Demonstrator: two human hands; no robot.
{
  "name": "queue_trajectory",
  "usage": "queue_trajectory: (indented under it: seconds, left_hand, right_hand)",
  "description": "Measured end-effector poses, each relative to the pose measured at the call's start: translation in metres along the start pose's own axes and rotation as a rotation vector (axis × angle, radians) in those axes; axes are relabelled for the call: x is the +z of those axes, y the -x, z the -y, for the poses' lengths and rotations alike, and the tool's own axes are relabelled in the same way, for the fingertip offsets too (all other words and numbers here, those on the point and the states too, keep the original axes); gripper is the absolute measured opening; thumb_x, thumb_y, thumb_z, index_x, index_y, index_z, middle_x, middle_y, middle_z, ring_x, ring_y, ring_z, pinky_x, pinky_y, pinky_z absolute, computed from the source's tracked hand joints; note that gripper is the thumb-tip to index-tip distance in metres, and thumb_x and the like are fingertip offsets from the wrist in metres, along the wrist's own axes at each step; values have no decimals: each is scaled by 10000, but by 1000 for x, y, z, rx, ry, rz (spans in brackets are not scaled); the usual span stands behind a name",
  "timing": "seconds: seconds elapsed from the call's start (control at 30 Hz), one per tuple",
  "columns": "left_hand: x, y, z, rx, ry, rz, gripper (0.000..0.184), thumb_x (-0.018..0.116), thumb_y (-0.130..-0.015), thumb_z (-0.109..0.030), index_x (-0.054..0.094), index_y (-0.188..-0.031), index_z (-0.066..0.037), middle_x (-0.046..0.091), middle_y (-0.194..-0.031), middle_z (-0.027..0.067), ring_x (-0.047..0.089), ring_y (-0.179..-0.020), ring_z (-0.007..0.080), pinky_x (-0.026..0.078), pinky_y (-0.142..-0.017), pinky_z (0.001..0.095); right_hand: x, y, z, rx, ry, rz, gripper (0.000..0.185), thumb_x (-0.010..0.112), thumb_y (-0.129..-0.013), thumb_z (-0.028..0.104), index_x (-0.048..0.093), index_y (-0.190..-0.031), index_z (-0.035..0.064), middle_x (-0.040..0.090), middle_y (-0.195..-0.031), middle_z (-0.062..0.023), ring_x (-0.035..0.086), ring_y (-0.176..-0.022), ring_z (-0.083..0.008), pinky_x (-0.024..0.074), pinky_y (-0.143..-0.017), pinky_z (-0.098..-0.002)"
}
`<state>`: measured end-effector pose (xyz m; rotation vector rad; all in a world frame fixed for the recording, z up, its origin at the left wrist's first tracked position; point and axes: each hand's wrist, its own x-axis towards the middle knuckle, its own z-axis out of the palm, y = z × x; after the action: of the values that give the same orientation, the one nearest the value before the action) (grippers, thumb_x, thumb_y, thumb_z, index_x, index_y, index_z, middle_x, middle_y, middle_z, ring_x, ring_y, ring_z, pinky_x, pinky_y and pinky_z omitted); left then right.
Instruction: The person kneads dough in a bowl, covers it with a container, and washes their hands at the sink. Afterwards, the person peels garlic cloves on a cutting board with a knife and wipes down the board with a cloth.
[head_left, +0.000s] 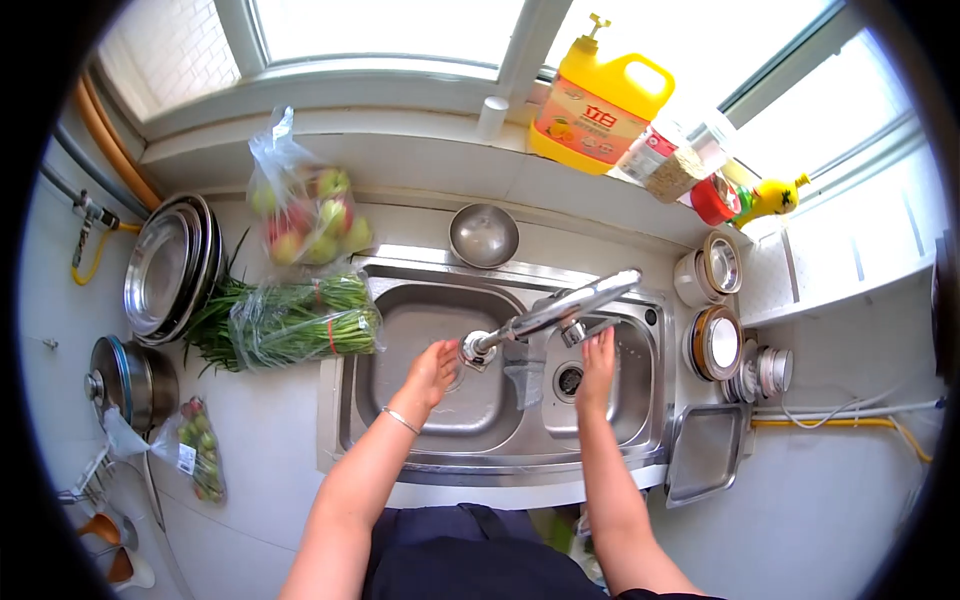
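My left hand (434, 371) is over the large sink basin (400, 310), its fingers stretched out beside the round base of the chrome faucet (560, 305). I cannot tell whether it touches the faucet. My right hand (598, 365) is over the small basin (635, 400), fingers extended upward close to the faucet's nozzle (574, 333). Nothing shows in either hand. A translucent plastic piece (525, 380) hangs at the divider between the basins. Beside my right hand, the drain strainer (570, 380) shows in the small basin.
Left of the sink lie bagged green vegetables (290, 325), a bag of fruit (310, 215), steel basins (165, 265) and a pot (130, 375). A steel bowl (484, 236) sits behind it. To the right are stacked bowls (715, 340) and a tray (706, 455). A yellow detergent jug (600, 105) stands on the sill.
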<state>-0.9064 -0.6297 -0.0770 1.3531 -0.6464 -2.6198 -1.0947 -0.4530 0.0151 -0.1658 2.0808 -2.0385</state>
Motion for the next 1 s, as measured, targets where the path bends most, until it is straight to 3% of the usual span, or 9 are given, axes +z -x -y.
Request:
queue_trajectory:
  seconds: [0.2,0.27,0.33,0.4,0.47,0.57,0.63,0.77,1.0]
  left_hand:
    - [3,57,-42,204,-398,216,465,502,-911,-279,436,-1334,-96,522,-1256,58,421,-1211,203,247,-1050,442]
    - [-18,50,-25,75,-281,301,400,535,-889,-245,511,-1273,-134,606,-1134,44,494,-1147,204,312,-1019,426]
    - [-16,78,-8,340,-2229,26,257,568,-860,-232,647,-1089,-146,642,-1053,56,560,-1071,206,362,-977,451]
    - [-21,80,-1,671,-1924,-146,173,591,-839,-244,716,-884,-133,645,-1030,94,574,-1039,254,324,-1002,508]
    - [-41,66,11,297,-1312,-133,301,517,-886,-326,728,-816,-123,649,-1022,103,559,-1053,282,201,-1047,570]
    - [-36,84,13,202,-1607,-131,482,356,-929,-451,730,-882,-151,635,-1055,153,463,-1189,327,115,-1064,589]
    - [-54,83,21,255,-1490,-143,470,365,-920,-470,716,-942,-157,606,-1123,165,397,-1253,355,104,-1062,599]
    - [-68,92,19,424,-1631,-238,343,539,-854,-386,660,-1079,-157,520,-1276,132,314,-1307,379,108,-1063,601]
    - [-49,92,31,471,-1933,-355,413,648,-761,-308,616,-1153,-183,329,-1428,161,144,-1371,392,124,-1070,594]
  right_hand:
    - [-13,28,30,277,-613,350,443,518,-894,129,403,-1305,13,448,-1329,-147,482,-1163,-238,413,-939,-335]
    - [9,48,-18,402,57,720,368,557,-863,153,528,-1221,70,574,-1166,-122,552,-1045,-240,446,-868,-325]
    - [25,50,-70,-630,1048,711,309,580,-843,177,600,-1135,79,637,-988,-113,601,-899,-231,468,-782,-321]
    - [69,14,-56,-161,605,581,391,569,-878,253,529,-1224,76,653,-890,-123,628,-784,-220,494,-696,-312]
    - [122,-47,-110,118,370,637,466,553,-881,378,490,-1201,46,640,-823,-127,618,-666,-204,512,-596,-307]
    - [177,-98,-87,812,-205,528,520,516,-885,465,484,-1057,-25,610,-736,-142,599,-556,-188,512,-470,-289]
    - [211,-146,-195,144,310,696,396,526,-852,297,466,-1052,-40,618,-728,-181,618,-552,-231,510,-492,-331]
    - [136,-37,-32,-109,320,400,400,552,-780,131,445,-1158,57,631,-685,-146,621,-572,-319,494,-548,-421]
    - [-10,37,-66,-660,846,665,484,466,-912,177,375,-1350,359,532,-790,-143,591,-711,-288,478,-620,-406]
